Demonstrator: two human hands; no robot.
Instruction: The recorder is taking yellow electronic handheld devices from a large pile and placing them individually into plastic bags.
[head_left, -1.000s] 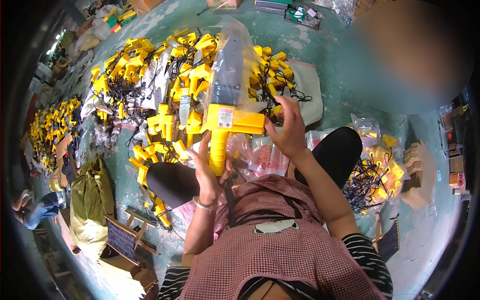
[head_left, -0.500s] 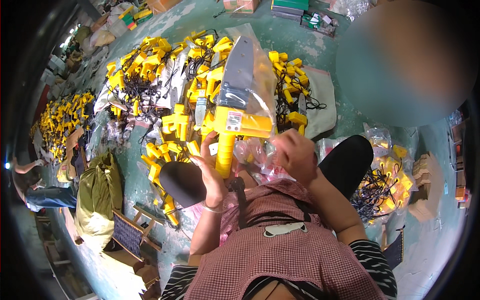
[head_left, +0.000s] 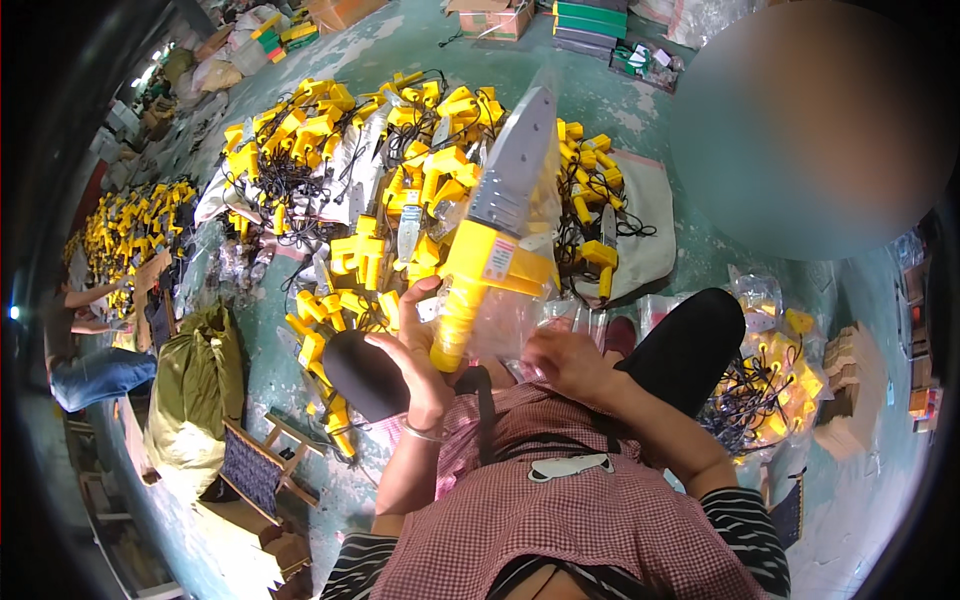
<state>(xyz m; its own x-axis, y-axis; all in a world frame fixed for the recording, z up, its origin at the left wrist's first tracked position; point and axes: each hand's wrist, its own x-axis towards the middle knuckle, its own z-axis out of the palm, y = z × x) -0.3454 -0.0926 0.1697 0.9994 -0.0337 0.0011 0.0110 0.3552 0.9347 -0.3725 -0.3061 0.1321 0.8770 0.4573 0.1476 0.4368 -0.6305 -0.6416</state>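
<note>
Slumping left of the tool [head_left: 478, 255], one olive sack [head_left: 197, 390] hides its contents; the left hand [head_left: 422, 372] loosely circles the handle [head_left: 457, 325]; one clear bag [head_left: 510, 325] sheathes this one tool's blade [head_left: 515, 160], between both hands; right of it, the right hand [head_left: 572, 364] pinches film.

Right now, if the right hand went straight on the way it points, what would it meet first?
Probably the clear plastic bag around the yellow tool: its loose part hangs just left of the right hand, with the tool's ribbed handle beyond. Depth is unclear; hand and bag may touch.
</note>
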